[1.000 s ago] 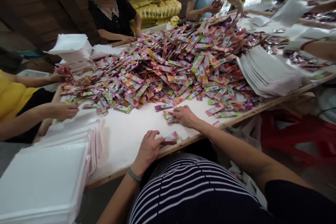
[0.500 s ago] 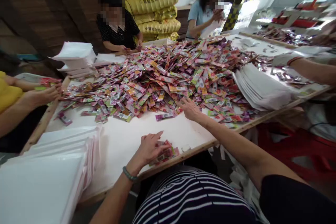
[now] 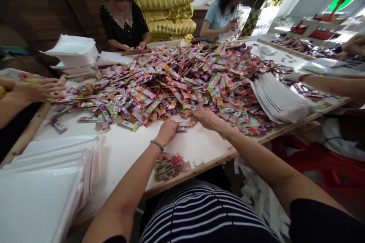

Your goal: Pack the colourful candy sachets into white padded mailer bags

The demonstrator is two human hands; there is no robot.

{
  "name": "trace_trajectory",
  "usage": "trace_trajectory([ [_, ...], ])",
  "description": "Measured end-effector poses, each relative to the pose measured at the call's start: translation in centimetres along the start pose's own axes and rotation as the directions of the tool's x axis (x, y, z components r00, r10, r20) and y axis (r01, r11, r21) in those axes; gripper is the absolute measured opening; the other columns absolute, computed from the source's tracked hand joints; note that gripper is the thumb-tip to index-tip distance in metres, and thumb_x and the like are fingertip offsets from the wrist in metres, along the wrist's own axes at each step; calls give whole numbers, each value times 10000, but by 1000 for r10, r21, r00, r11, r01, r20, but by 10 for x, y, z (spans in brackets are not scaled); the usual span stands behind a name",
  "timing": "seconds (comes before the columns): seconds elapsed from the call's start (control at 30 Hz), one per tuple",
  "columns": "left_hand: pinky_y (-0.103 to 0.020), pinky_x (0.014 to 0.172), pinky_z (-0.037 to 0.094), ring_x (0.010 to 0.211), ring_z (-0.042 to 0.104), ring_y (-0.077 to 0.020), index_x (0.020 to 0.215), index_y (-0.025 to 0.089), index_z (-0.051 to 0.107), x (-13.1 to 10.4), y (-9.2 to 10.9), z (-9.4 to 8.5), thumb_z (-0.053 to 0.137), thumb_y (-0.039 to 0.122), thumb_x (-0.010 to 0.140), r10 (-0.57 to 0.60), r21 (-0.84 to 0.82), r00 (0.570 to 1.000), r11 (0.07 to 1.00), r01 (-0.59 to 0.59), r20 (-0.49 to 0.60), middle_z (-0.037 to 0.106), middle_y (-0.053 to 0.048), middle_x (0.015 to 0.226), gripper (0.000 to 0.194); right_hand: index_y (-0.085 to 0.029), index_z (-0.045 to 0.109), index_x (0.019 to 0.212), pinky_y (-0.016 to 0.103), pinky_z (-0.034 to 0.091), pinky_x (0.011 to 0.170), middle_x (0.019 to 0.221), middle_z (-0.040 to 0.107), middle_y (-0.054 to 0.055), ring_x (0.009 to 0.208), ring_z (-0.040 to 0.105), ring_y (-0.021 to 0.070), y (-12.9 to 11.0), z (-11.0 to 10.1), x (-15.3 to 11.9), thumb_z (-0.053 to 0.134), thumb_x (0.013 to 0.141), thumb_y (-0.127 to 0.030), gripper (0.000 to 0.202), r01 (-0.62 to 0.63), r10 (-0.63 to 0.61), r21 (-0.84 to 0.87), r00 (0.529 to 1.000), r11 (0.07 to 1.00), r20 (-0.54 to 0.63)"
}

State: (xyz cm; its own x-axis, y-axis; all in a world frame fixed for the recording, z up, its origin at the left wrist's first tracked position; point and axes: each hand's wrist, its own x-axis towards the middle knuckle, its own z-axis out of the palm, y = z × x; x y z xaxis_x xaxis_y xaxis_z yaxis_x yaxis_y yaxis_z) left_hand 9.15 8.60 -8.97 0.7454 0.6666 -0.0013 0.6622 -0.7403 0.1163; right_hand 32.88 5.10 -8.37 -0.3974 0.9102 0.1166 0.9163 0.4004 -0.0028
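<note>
Near left, a stack of white bags lies fanned on the table. The left hand is narrow, fingers bent and close together, beside a sachet at the front edge of the heap of sachets; whether it grips anything cannot be told. Nearer the wooden rim lies a small pile of sachets — apart from the heap. The right hand is palm down, fingers bent at the heap's edge — grip cannot be told. Farther right, white sheets lean against the heap.
</note>
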Motion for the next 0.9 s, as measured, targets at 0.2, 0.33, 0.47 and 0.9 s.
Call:
trace_trajectory([
  [0.2, -355, 908, 443, 1027, 537, -237, 1111, 173, 610, -19, -2, 5, 615, 351, 855, 10, -47, 1000, 999, -11, -10, 605, -95, 1059, 311, -148, 591, 1194, 345, 349, 835, 1068, 658, 128, 994, 546, 247, -20, 25, -11, 410, 898, -56, 359, -62, 62, 14, 998, 998, 24],
  [0.33, -357, 917, 434, 1030, 529, -226, 1046, 187, 630, -32, -6, 5, 604, 260, 860, -36, -69, 998, 997, 32, -47, 592, -86, 1056, 201, -148, 585, 1227, 355, 389, 878, 1118, 642, 136, 1026, 541, 240, -22, 35, -22, 442, 923, -127, 337, -143, 149, 132, 988, 981, -36],
  [0.47, -355, 896, 433, 1033, 538, -228, 972, 182, 631, -44, -11, 3, 627, 220, 838, -62, -102, 996, 993, 56, -57, 622, -85, 1062, 139, -198, 606, 1214, 363, 414, 902, 1221, 620, 113, 1068, 541, 241, -29, 36, -36, 498, 924, -205, 309, -141, 154, 234, 987, 962, -38],
  [0.9, -334, 794, 446, 869, 603, -215, 903, 176, 657, -70, -5, -21, 524, 117, 856, -104, -146, 985, 986, 83, -140, 679, -65, 866, 153, -170, 694, 1073, 332, 412, 910, 1041, 704, 101, 1028, 584, 231, 1, 24, -22, 535, 897, -207, 240, -233, 223, 209, 972, 950, 74],
])
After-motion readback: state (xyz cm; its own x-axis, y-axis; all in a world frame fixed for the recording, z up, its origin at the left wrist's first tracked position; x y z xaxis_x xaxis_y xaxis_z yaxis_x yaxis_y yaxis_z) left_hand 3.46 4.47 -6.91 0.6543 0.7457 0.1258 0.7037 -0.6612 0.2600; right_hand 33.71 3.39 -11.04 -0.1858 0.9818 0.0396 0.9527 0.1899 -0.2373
